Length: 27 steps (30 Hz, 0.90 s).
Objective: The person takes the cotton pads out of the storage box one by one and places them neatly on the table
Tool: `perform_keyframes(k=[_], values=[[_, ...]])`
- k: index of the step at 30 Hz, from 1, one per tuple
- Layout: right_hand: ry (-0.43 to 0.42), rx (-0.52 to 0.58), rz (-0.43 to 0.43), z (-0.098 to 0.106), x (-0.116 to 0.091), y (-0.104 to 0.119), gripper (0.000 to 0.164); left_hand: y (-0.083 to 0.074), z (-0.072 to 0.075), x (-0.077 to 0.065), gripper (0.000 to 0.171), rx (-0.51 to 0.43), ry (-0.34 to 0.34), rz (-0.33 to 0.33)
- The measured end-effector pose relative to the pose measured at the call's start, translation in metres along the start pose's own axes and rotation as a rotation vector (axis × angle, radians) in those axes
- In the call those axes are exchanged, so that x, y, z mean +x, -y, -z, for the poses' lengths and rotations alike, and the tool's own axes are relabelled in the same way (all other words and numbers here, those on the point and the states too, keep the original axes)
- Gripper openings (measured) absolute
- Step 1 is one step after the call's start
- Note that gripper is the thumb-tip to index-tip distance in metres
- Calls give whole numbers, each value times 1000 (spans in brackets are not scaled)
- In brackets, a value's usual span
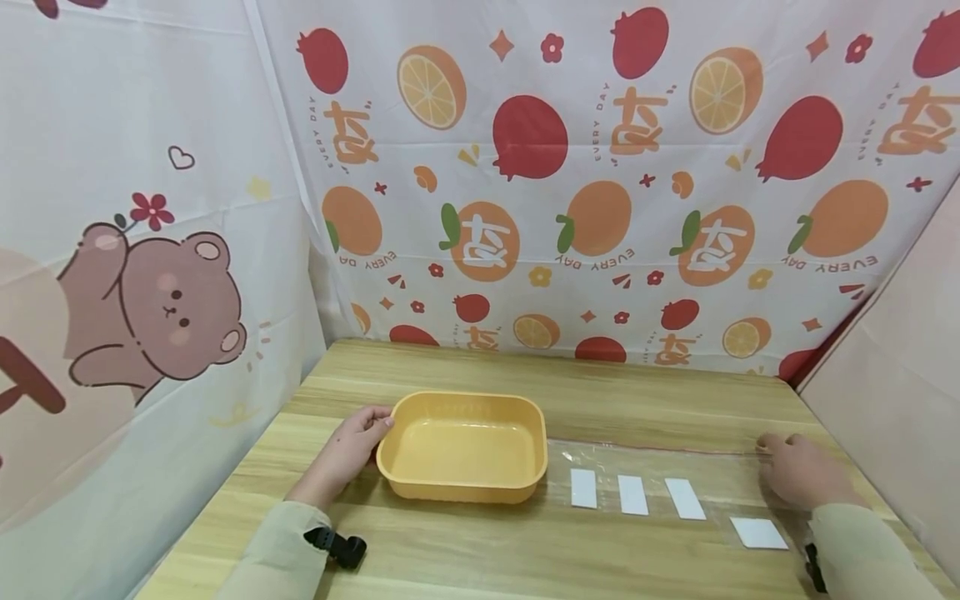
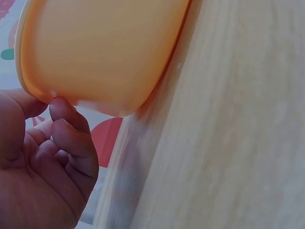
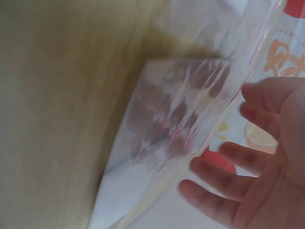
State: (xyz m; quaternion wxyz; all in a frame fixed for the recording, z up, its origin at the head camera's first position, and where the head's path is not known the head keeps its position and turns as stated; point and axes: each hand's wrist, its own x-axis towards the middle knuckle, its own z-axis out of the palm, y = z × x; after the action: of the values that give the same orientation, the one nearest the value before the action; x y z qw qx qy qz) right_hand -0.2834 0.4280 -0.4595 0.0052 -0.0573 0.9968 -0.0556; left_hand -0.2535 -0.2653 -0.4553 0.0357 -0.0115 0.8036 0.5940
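A yellow plastic basin (image 1: 462, 492) with rounded corners sits near the middle of the table, and nothing shows inside it. My left hand (image 1: 352, 446) pinches its left rim; in the left wrist view, the thumb and curled fingers (image 2: 71, 129) meet at the basin's edge. To the right lie clear zip bags (image 1: 600, 454) in a row, with red zip lines along their far edge and a white card or label (image 1: 632, 495) showing on each. My right hand (image 1: 806, 471) is by the rightmost bag (image 3: 181, 105), fingers spread loosely near its zip edge; contact is hard to tell.
The wood-grain table (image 1: 480, 558) is bounded by a fruit-print curtain (image 1: 570, 300) at the back and a bear-print curtain (image 1: 180, 333) on the left. A pale panel (image 1: 892, 333) stands on the right. Black straps with a small device are on the wrists.
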Motion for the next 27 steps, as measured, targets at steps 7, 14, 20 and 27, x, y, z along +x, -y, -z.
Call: perform_keyframes(k=[7,14,20,27], values=[[36,9,16,-6,-4,4,42,-3,1,-1,41,22,0,-5],[62,-9,0,-9,-6,4,44,-1,0,-2,42,28,5,2],[75,8,-19,-4,-8,5,45,-2,0,-3,43,30,5,-7],[0,30,22,0,-9,11,41,-2,0,-1,42,36,-7,-2]])
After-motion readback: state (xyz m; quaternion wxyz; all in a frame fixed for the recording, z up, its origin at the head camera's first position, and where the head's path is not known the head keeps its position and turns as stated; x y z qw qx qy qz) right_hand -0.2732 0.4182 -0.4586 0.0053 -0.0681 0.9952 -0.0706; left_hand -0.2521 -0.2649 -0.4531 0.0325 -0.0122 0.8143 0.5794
